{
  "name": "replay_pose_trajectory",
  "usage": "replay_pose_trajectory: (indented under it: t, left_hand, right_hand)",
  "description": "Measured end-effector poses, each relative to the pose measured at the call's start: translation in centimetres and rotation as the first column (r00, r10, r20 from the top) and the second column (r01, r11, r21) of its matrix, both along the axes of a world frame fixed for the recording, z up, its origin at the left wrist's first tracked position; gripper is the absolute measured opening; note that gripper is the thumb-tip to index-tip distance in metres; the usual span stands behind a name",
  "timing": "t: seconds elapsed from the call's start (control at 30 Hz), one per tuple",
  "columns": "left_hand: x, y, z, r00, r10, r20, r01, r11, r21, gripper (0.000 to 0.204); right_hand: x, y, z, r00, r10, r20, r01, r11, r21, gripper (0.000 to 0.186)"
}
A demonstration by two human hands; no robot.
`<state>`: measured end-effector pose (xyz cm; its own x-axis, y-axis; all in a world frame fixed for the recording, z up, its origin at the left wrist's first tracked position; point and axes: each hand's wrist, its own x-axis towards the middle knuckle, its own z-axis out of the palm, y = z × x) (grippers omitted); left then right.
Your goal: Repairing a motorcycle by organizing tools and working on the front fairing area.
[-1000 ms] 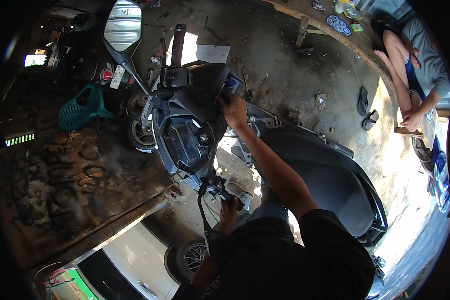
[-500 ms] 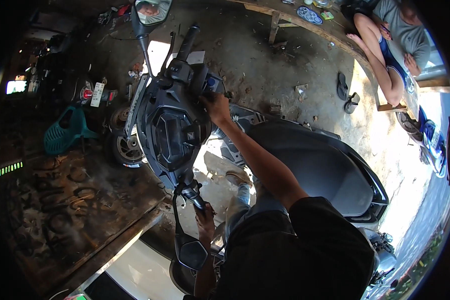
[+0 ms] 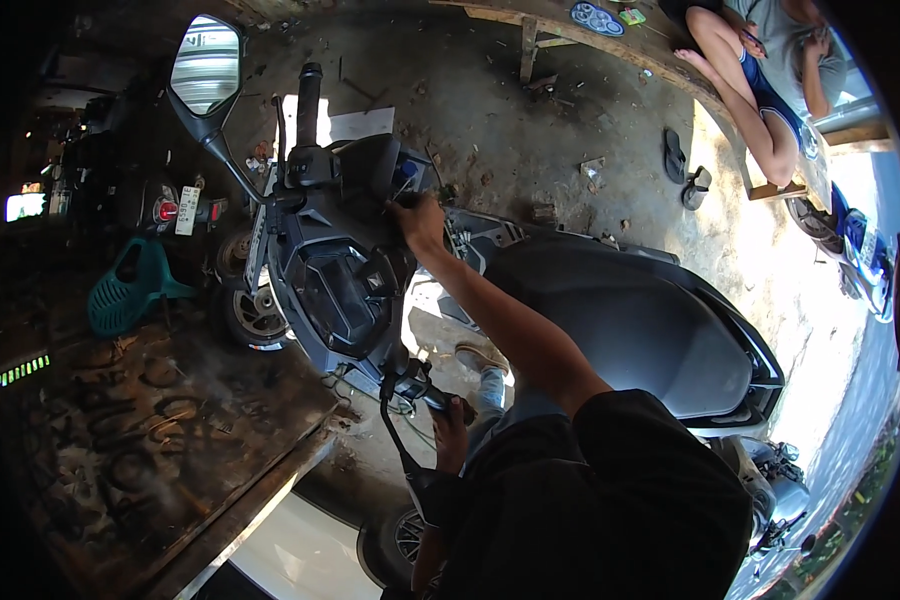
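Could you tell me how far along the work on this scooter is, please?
Done: the scooter stands whole, with its panels on and a mirror fitted. In hand: the left hand grips the near handlebar grip, and the right hand is at the front panel below the handlebar. Left: hard to tell, as no open or loose part shows.

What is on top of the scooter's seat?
Nothing lies on the black seat; its top shows bare. One forearm crosses in front of its front end, hiding that part, and the dark shirt covers its near edge.
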<state>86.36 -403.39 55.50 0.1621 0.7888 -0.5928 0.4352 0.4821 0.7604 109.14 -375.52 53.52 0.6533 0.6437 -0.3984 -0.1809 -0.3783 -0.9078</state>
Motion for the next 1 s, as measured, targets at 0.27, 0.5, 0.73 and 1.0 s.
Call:
replay_pose_trajectory:
  t: [0.27, 0.5, 0.73, 1.0]
  left_hand:
    - [0.4, -1.0, -1.8, 0.998, 0.008, -0.066, -0.008, 1.0, 0.007, 0.06]
    - [1.7, -2.4, -4.0, 0.996, -0.015, -0.085, 0.03, 0.985, 0.169, 0.047]
    - [2.1, -1.6, -3.0, 0.994, -0.059, -0.088, 0.048, 0.991, -0.126, 0.074]
    - [1.2, -2.6, -3.8, 0.983, -0.132, -0.131, 0.14, 0.988, 0.058, 0.073]
  right_hand:
    - [0.4, 0.6, -2.8, 0.975, 0.032, -0.219, -0.028, 0.999, 0.024, 0.031]
    - [1.1, 2.1, -4.7, 0.976, 0.036, -0.214, -0.045, 0.998, -0.041, 0.031]
    - [2.8, 2.2, -5.7, 0.96, 0.229, -0.16, -0.199, 0.963, 0.184, 0.043]
    - [2.9, 2.5, -2.9, 0.913, 0.29, -0.287, -0.309, 0.951, -0.022, 0.044]
